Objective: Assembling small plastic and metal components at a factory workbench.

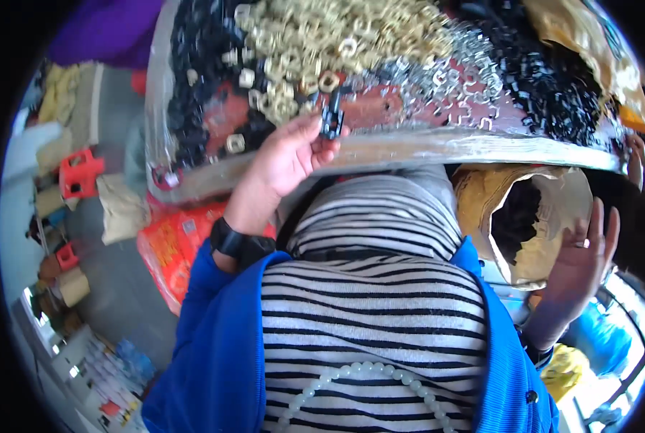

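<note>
My left hand (292, 155) is raised over the near edge of the work table, its fingers pinching a small black plastic buckle-like piece (332, 124). Behind it lies a heap of cream-coloured square ring pieces (351, 36). My right hand (578, 267) is off to the right, fingers stretched out, with a ring on one of them and nothing held. Just left of it stands a brown paper sack (474, 206), open at the top, with dark contents (522, 213) inside.
Clear and silvery small pieces (467, 86) and black ones (553, 86) cover the table's right part, dark ones its left. A raised, plastic-wrapped rim (438, 148) borders the table. Another person's hand (635, 160) shows at the far right. A red printed bag (174, 249) lies left of me.
</note>
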Demonstrator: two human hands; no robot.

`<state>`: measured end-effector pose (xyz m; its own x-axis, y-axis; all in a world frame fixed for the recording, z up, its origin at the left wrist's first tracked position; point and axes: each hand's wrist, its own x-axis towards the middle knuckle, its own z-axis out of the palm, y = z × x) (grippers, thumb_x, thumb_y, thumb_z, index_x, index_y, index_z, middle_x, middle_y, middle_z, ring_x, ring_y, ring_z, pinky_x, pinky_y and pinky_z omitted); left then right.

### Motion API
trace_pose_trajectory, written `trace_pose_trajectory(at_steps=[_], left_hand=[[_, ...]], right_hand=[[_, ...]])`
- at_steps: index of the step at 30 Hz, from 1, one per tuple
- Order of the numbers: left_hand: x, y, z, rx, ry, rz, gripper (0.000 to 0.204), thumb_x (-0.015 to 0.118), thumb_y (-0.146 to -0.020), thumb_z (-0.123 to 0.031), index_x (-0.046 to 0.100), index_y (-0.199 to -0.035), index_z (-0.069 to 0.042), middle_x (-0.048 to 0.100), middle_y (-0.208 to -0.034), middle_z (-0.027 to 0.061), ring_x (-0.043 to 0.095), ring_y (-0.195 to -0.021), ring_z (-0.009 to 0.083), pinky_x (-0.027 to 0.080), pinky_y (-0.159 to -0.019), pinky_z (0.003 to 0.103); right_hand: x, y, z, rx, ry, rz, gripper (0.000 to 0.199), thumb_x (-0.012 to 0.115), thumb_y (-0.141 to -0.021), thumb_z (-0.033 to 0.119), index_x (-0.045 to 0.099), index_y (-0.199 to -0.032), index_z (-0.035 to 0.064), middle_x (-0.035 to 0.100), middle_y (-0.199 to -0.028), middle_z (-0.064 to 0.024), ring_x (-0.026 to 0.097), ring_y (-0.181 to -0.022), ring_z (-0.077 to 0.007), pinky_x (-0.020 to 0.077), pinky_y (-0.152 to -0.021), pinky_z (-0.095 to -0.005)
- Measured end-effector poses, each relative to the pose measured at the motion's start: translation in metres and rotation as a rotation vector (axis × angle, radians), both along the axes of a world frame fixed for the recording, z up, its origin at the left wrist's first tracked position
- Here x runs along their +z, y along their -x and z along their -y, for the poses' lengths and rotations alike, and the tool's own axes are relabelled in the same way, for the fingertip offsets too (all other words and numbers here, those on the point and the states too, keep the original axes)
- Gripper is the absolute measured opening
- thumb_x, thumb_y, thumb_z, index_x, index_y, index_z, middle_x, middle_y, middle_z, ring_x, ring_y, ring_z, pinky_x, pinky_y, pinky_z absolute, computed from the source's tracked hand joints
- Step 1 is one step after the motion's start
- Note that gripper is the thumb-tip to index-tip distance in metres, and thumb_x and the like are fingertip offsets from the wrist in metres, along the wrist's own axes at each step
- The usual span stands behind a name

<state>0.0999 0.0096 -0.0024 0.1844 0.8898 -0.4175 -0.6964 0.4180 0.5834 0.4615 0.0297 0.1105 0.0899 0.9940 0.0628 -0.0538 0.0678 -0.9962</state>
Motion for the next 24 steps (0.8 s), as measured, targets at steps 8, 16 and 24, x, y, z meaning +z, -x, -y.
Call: trace_pose_trajectory(at_steps=[8,16,24], left_hand=[[0.002,0.001,-0.016,-0.096,0.017,0.026,0.028,0.046,-0.082,-0.018,0.044,-0.106,-0.004,0.053,-0.097,0.0122,0.054,-0.076,0.0178,0.046,-0.064,0.028],[0.023,0.007,-0.006,-0.009,-0.121,0.075,0.034,0.048,-0.081,-0.021,0.041,-0.107,0.000,0.051,-0.097,0.0102,0.052,-0.075,0.0168,0.045,-0.063,0.024],[0.026,0.009,0.014,0.180,-0.214,-0.035,0.021,0.046,-0.082,-0.018,0.049,-0.100,-0.008,0.058,-0.087,0.0082,0.057,-0.069,0.0160,0.048,-0.055,0.026]], right_hand=[[0.079,-0.080,-0.015,-0.831,-0.944,-0.903,0.020,0.052,-0.064,0.029,0.049,-0.069,0.0103,0.043,-0.055,-0.0016,0.040,-0.048,-0.0181,0.0322,-0.044,-0.0304],[0.143,0.069,-0.103,-0.437,-1.348,-0.983,0.023,0.046,-0.073,0.001,0.045,-0.096,-0.0014,0.048,-0.085,-0.0067,0.047,-0.064,-0.0110,0.0399,-0.059,-0.0221],[0.140,0.135,-0.094,0.495,-1.314,0.318,0.022,0.053,-0.070,0.000,0.048,-0.092,0.0012,0.050,-0.084,-0.0097,0.051,-0.067,-0.0185,0.0413,-0.056,-0.0274]])
